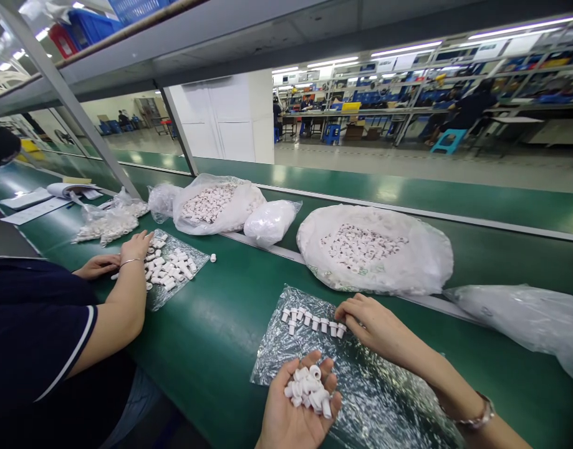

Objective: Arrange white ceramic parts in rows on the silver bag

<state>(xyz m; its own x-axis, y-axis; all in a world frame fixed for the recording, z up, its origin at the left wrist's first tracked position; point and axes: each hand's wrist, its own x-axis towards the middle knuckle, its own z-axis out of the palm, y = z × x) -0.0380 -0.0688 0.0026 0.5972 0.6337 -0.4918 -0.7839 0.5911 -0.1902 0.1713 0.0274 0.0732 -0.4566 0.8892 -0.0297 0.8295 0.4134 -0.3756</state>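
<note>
Cupped and palm up, my left hand (298, 405) holds a heap of small white plastic fittings (309, 390). Beyond it, a row of flanged white fittings (315, 323) stands on a clear plastic bag (361, 380) laid flat on the green bench. My right hand (377, 327) is at the right end of that row, fingers bent and closed around the last fitting (341, 330). The fingers partly cover that fitting. One fitting (292, 327) sits just in front of the row.
A large open bag of fittings (365, 246) lies behind my hands, with another bag (216, 202) farther left. To the left, a co-worker's hands (134, 246) are at loose white fittings (174, 268) on plastic. A filled plastic bag (524, 318) lies right. A shelf (267, 43) runs overhead.
</note>
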